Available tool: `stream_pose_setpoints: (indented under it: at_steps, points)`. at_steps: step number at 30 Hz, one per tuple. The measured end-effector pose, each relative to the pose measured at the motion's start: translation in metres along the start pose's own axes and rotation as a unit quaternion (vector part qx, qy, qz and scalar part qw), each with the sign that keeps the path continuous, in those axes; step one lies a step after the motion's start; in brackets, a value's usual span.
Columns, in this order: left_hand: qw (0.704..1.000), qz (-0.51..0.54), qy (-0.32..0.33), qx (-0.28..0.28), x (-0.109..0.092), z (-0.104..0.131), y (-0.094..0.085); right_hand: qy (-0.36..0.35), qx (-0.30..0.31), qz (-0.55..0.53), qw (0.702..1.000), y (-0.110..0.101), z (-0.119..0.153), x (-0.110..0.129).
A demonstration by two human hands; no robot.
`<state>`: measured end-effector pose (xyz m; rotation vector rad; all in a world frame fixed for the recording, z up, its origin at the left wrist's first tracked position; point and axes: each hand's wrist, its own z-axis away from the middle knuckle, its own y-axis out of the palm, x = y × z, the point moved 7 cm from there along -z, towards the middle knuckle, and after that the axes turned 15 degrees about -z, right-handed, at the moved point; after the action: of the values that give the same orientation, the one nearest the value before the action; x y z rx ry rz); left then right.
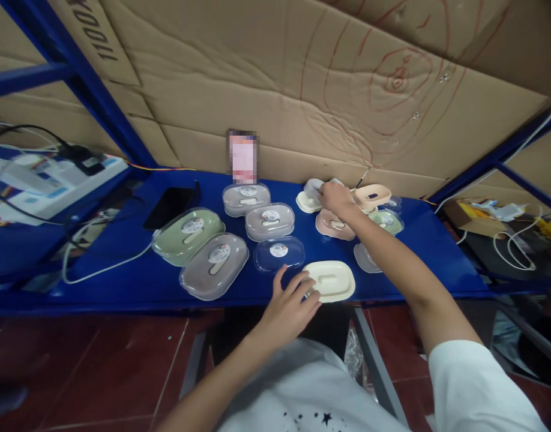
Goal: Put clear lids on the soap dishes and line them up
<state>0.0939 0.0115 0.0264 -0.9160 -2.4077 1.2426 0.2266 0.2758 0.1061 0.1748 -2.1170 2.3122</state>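
My left hand (292, 303) has its fingers spread, the tips at the left edge of a cream oval tray (336, 281) near the table's front edge. A clear lid with a round label (280, 252) lies just behind it. My right hand (336, 197) reaches to the back, fingers curled down at a greyish translucent piece (315, 188) by another cream tray (308, 203); its grip is partly hidden. In front of that hand is a pink dish (335, 225). A peach piece (373, 195) and a green one (388, 222) lie to its right.
Lidded grey boxes (246, 198) and a green box (188, 235) stand left and centre on the blue table (122, 264). A black phone (171, 207) lies behind them. A blurred upright screen (243, 157) leans on the cardboard. Cables and a power strip are far left.
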Motion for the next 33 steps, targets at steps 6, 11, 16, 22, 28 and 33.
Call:
stream_pose_setpoints:
  at_steps: [6, 11, 16, 22, 28, 33]
  points:
    - [0.999, -0.012, -0.043, -0.008, 0.01, 0.002, 0.002, -0.158, -0.129, -0.1, 0.974, -0.028, 0.054, 0.003]
    - [0.998, -0.011, -0.068, 0.004, 0.026, 0.007, -0.009, -0.315, -0.18, -0.124, 0.924, -0.004, 0.181, -0.002]
    - [0.986, -0.057, -0.155, 0.024, 0.07, 0.013, -0.019, -0.335, -0.147, -0.089, 0.927, 0.043, 0.25, -0.011]
    - [0.978, -0.086, -0.166, 0.092, 0.081, 0.008, -0.009, -0.338, -0.128, -0.125, 0.924, 0.062, 0.26, -0.011]
    - [0.978, -0.081, -0.183, 0.057, 0.078, 0.008, -0.008, -0.34, -0.143, -0.113, 0.923, 0.068, 0.267, -0.017]
    - [0.981, -0.046, -0.189, 0.018, 0.077, 0.011, -0.013, -0.33, -0.161, -0.115, 0.923, 0.07, 0.268, -0.025]
